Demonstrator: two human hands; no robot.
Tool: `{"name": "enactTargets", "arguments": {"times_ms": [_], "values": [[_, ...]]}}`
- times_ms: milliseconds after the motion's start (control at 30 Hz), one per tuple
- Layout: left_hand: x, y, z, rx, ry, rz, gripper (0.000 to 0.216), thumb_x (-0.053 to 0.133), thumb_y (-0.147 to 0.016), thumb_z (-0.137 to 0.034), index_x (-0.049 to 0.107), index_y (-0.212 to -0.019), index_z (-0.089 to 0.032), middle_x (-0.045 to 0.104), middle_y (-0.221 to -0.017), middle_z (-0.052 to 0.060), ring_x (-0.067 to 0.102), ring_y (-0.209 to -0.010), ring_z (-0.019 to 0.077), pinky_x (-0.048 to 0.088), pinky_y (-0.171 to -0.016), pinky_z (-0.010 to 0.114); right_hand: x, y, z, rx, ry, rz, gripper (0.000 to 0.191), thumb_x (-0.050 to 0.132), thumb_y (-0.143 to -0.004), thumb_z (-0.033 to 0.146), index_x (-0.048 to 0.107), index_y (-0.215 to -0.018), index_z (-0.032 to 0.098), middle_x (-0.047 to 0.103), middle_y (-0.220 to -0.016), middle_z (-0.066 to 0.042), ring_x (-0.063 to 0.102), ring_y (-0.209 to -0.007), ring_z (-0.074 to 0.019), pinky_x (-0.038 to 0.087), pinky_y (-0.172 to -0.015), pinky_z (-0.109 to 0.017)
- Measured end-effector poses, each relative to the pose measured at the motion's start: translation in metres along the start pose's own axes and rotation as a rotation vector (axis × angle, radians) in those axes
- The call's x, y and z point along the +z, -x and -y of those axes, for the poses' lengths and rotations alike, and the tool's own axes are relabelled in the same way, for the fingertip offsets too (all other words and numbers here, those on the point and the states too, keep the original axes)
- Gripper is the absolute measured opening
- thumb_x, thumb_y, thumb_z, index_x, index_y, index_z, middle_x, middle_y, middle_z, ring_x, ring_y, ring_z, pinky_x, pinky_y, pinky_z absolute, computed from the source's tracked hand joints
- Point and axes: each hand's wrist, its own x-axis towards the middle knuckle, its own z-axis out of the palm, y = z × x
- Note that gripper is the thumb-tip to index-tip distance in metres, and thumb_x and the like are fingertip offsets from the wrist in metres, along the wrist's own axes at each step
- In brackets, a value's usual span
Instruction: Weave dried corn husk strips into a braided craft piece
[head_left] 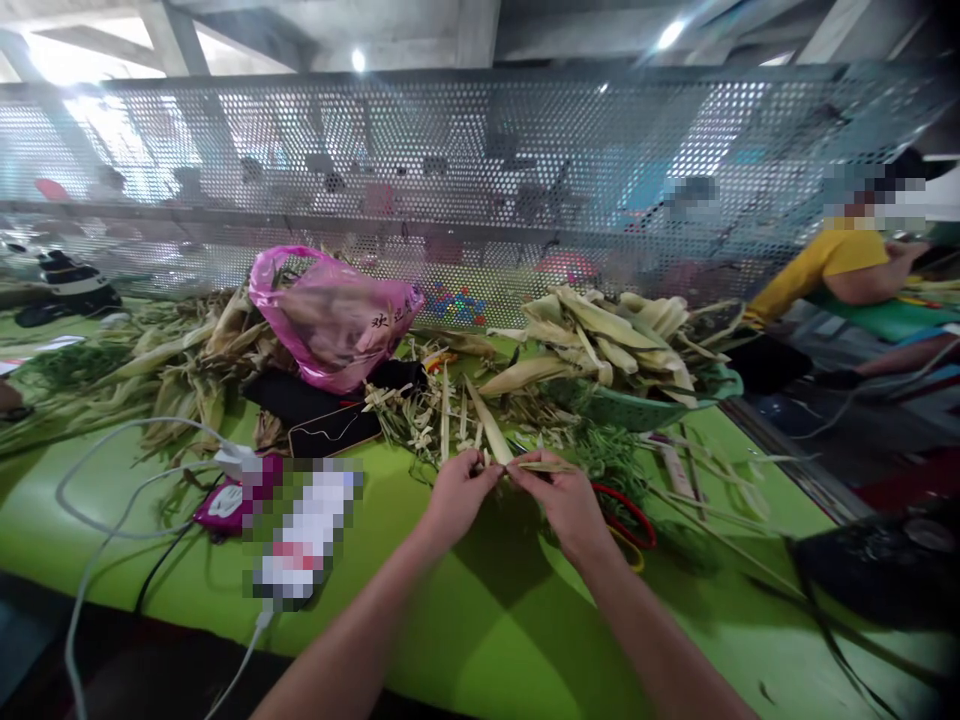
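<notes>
A pale strip of corn husk (pixel 491 428) stands up between my two hands, its pointed tip leaning away from me. My left hand (pixel 463 497) pinches the husk's lower end between thumb and fingers. Close beside it, my right hand (pixel 559 500) is closed on the same end, with another narrow strip lying along its fingers. Exactly how the strips join at the fingertips is hidden. Just beyond my hands lie several small knotted husk pieces (pixel 409 415). Right of my right hand are red-handled scissors (pixel 630 510) and green stringy fibre (pixel 611 455).
A green basket (pixel 637 408) heaped with dried husks (pixel 607 340) stands at the right. Further left are a pink plastic bag (pixel 337 320), a phone (pixel 307 540) on a white cable, and more husks (pixel 202 370). A perforated metal screen (pixel 450 130) runs behind; a person in yellow (pixel 847 250) sits right.
</notes>
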Motion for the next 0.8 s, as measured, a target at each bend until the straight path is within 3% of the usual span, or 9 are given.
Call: {"name": "enactTargets", "arguments": {"times_ms": [167, 367, 567, 667, 800], "values": [[-0.004, 0.005, -0.010, 0.005, 0.300, 0.060, 0.034, 0.067, -0.075, -0.046, 0.057, -0.082, -0.015, 0.055, -0.072, -0.001, 0.049, -0.066, 0.0110, 0.038, -0.066, 0.024, 0.002, 0.001, 0.002, 0.085, -0.246, -0.072, 0.030, 0.081, -0.060, 0.044, 0.071, -0.071, 0.017, 0.063, -0.065, -0.002, 0.052, -0.059, -0.0148, 0.042, -0.058, -0.028], [-0.011, 0.006, -0.010, 0.011, 0.275, 0.041, 0.037, 0.071, -0.071, -0.048, 0.059, -0.077, -0.014, 0.057, -0.069, 0.000, 0.050, -0.065, 0.0110, 0.038, -0.066, 0.024, -0.002, 0.001, -0.003, 0.155, -0.207, 0.024, 0.029, 0.080, -0.064, 0.042, 0.075, -0.078, 0.017, 0.067, -0.069, -0.003, 0.053, -0.063, -0.0154, 0.041, -0.062, -0.027], [-0.010, 0.008, -0.014, -0.057, 0.440, 0.161, 0.037, 0.076, -0.067, -0.045, 0.060, -0.076, -0.012, 0.057, -0.068, 0.000, 0.050, -0.063, 0.0091, 0.039, -0.065, 0.023, 0.002, -0.001, -0.003, 0.233, -0.356, 0.088, 0.025, 0.080, -0.064, 0.041, 0.072, -0.066, 0.017, 0.064, -0.061, -0.003, 0.051, -0.057, -0.0141, 0.038, -0.054, -0.026], [-0.010, 0.010, -0.015, -0.087, 0.521, 0.170, 0.035, 0.077, -0.068, -0.042, 0.059, -0.076, -0.013, 0.058, -0.069, 0.000, 0.051, -0.064, 0.0086, 0.040, -0.067, 0.022, 0.004, -0.001, -0.003, 0.234, -0.417, 0.069, 0.022, 0.082, -0.062, 0.036, 0.073, -0.067, 0.017, 0.064, -0.063, -0.002, 0.050, -0.057, -0.0130, 0.038, -0.053, -0.025], [-0.012, 0.010, -0.014, -0.058, 0.482, 0.092, 0.035, 0.070, -0.074, -0.047, 0.060, -0.078, -0.014, 0.056, -0.069, -0.001, 0.052, -0.064, 0.0089, 0.041, -0.068, 0.023, 0.004, 0.000, -0.003, 0.198, -0.425, 0.000, 0.020, 0.082, -0.064, 0.036, 0.073, -0.070, 0.018, 0.065, -0.066, -0.002, 0.049, -0.057, -0.0116, 0.040, -0.054, -0.025]]}}
